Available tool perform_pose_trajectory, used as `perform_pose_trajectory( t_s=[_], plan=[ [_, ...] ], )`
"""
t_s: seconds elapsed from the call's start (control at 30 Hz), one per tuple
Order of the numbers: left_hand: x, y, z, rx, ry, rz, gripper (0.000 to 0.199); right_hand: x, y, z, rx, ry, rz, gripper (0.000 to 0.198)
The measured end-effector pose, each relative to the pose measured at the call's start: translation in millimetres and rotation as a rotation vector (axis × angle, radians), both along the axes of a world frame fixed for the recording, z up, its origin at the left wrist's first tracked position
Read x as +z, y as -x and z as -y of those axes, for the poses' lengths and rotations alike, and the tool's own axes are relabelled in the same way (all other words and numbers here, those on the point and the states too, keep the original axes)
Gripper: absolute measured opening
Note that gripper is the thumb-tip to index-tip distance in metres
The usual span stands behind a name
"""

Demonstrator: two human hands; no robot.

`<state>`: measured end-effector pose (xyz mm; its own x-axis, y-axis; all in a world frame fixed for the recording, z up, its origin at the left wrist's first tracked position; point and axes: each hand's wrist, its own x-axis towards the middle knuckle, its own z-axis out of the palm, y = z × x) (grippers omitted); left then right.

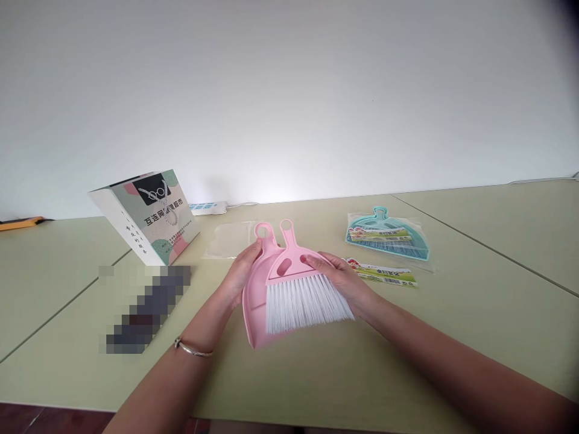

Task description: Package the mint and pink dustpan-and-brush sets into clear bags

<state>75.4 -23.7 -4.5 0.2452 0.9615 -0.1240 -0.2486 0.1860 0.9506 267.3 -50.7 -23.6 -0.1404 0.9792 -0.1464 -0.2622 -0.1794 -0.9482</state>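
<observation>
My left hand grips the left edge of a pink dustpan, held up over the table. A pink hand brush with white bristles overlaps the front of the dustpan, and my right hand is closed around its right side, thumb near a slot in the brush head. Both ring-ended handles point away from me. The bristles face me and hide part of the pan. Fingers behind both tools are out of sight.
A bagged turquoise dustpan set lies at the right behind a loose printed card. Clear plastic packaging lies left of centre. A paper bag, a pixelated dark object, a white power strip and a yellow-black object are further left.
</observation>
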Motion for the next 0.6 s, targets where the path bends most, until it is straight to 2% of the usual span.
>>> perform_pose_trajectory(
  t_s=[0.07, 0.13, 0.2, 0.3, 0.37, 0.47, 0.6],
  plan=[
    [-1.1, 0.4, 0.2, -0.06, 0.031, -0.038, 0.05, -0.4, -2.1, -1.4, -0.019, -0.024, 0.059, 0.037],
    [-2.1, 0.5, 0.0, -0.054, -0.004, -0.07, 0.047, 0.2, -4.3, -2.0, -0.005, -0.095, 0.213, 0.037],
    [-2.8, -0.2, -0.1, -0.036, -0.033, -0.09, 0.043, 0.8, -5.3, -1.6, 0.023, -0.251, 0.418, 0.035],
    [-4.0, -3.6, 0.9, -0.061, 0.004, -0.109, 0.045, -0.5, -3.5, 0.5, 0.002, -0.535, 0.656, 0.026],
    [-5.3, -6.7, 1.9, -0.072, 0.018, -0.126, 0.047, -2.5, -1.0, 2.4, -0.041, -0.627, 0.76, 0.02],
    [-6.2, -10.6, 3.4, -0.083, 0.014, -0.126, 0.051, -4.2, 2.3, 5.5, -0.071, -0.613, 0.877, 0.019],
    [-4.3, -12.8, 5.4, -0.144, 0.014, -0.091, 0.058, -2.9, 3.4, 8.0, -0.135, -0.537, 0.906, 0.018]
  ],
)
